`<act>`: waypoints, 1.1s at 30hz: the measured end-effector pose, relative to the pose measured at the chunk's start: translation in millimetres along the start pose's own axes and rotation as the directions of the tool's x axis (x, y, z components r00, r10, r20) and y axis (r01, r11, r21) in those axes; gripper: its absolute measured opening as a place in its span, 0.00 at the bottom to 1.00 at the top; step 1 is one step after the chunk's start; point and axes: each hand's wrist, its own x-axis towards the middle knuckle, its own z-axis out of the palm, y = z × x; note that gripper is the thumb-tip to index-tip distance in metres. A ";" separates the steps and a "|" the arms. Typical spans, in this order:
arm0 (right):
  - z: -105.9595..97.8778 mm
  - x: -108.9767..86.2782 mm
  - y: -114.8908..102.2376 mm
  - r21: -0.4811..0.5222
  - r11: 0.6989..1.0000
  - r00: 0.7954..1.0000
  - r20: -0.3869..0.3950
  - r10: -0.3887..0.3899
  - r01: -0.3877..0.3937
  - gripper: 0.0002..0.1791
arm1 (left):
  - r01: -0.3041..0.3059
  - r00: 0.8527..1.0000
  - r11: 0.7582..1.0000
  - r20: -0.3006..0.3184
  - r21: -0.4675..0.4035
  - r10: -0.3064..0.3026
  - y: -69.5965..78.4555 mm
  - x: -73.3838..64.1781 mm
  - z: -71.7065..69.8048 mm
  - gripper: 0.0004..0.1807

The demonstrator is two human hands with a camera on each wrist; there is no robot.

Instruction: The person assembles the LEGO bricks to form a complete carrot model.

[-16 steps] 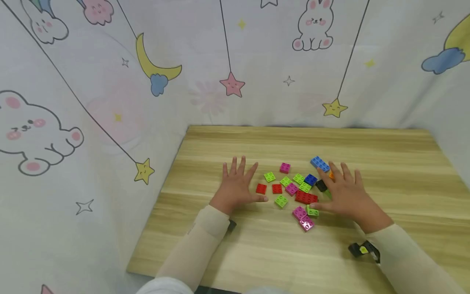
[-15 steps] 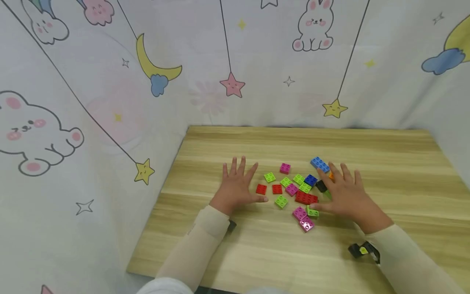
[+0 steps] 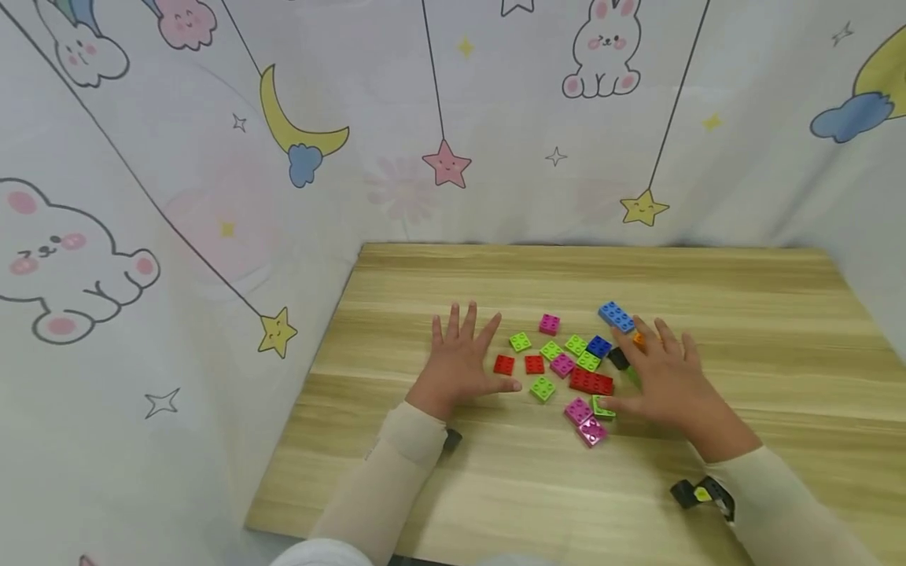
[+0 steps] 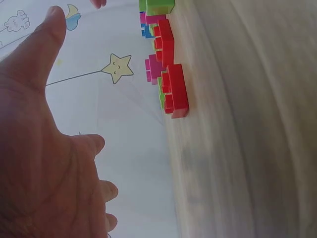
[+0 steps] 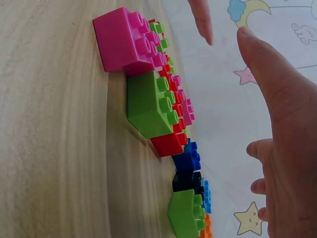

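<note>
Several toy building bricks lie spread over the table in the head view. My left hand [image 3: 460,365], fingers spread and holding nothing, is left of them, nearest a small red brick [image 3: 504,365]; this red brick [image 4: 177,91] also shows in the left wrist view. My right hand [image 3: 668,385] hovers with spread fingers over the right side of the group, partly covering an orange brick [image 3: 639,339] and a green one [image 3: 632,377]. Its thumb overlaps a lime brick [image 3: 602,407]. In the right wrist view, that lime brick [image 5: 148,106] stands below the hand, against a pink brick [image 5: 119,42].
A long red brick [image 3: 591,382], a dark blue brick [image 3: 598,347] and a black brick [image 3: 619,358] sit mid-group. A light blue brick [image 3: 616,316] lies at the back. The wooden table [image 3: 439,275] meets a patterned white curtain [image 3: 510,204] behind.
Both hands have shifted very slightly, the right one a little toward the person, with fingers still spread. The head view has tilted a touch; the bricks stay where they were.
</note>
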 end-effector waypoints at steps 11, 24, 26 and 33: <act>40.1 -6.6 -11.0 0.107 0.979 0.957 -0.254 -0.139 0.171 0.37 | -0.067 0.995 0.941 -0.087 -0.332 0.040 2.3 2.4 26.3 0.48; 55.0 -0.7 -26.6 0.200 0.979 0.968 -0.251 0.018 0.033 0.20 | -0.065 0.993 0.945 -0.111 -0.319 0.031 2.8 12.6 48.3 0.16; 53.6 1.8 -27.2 0.190 0.982 0.978 -0.201 0.048 -0.010 0.21 | -0.058 0.995 0.944 -0.097 -0.326 0.028 3.3 11.2 48.2 0.15; 40.9 15.5 -31.2 0.198 0.967 0.987 0.003 0.163 -0.160 0.25 | -0.029 0.999 0.925 0.004 -0.378 0.033 7.6 -2.7 47.9 0.14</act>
